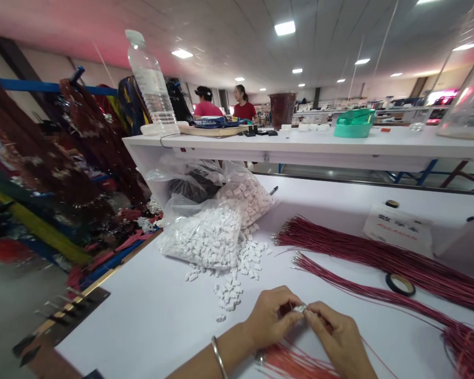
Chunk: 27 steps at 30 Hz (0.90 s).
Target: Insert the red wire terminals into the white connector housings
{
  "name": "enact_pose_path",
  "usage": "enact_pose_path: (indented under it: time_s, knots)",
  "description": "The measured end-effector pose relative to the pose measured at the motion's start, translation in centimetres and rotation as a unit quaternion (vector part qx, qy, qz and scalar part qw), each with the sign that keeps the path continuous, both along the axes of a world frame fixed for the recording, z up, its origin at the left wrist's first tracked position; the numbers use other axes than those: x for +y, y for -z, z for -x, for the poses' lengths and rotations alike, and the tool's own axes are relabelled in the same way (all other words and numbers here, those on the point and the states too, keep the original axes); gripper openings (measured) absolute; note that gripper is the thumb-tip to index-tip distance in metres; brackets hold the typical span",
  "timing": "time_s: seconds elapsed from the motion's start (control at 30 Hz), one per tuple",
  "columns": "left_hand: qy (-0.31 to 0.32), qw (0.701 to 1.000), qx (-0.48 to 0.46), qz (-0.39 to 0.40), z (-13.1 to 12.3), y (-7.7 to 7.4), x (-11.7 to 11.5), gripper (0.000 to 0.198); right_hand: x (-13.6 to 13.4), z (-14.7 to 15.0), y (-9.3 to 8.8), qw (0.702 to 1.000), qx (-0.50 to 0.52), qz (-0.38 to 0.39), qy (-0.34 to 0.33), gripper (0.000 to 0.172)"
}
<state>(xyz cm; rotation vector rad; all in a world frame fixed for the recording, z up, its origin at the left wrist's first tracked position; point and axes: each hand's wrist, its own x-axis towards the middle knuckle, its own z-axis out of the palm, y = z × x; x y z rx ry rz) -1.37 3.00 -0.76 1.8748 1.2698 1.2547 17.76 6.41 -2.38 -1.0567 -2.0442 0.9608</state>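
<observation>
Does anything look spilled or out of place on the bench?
Yes: loose white pieces lie scattered on the tabletop between the clear bag and the left hand. Similar pieces fill the bag, so these look spilled, though they may have been tipped out deliberately. I see no obvious damage.

On my feed I list one factory workshop: white work surface [134,316], bundles of dark red wires [347,242], bags of small pale parts [205,231], brown strands [90,152] hung on a blue rail [27,85], two co-workers [245,111], far surfaces [319,113], ceiling lights [285,28].
</observation>
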Motion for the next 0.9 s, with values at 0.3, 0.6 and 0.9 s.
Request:
enact_pose_path:
  time_s: [0.3, 0.6, 0.9]
  knots:
    - [-0.066, 0.995, -0.032, 0.073, 0.3, 0.1, 0.4, 0.024, -0.1, 0.0, -0.8, 0.997, 0.038, -0.046, 0.047, 0.029]
    - [-0.04, 0.998, 0.015, 0.047, 0.7, -0.4, 0.2, 0.022, -0.1, -0.1, -1.8, 0.99, 0.117, 0.059, 0.06, 0.017]
    - [-0.022, 0.999, 0.036, 0.021, 0.7, -0.3, 0.3, 0.022, 0.0, 0.0, -1.7, 0.989, 0.11, 0.083, 0.055, 0.015]
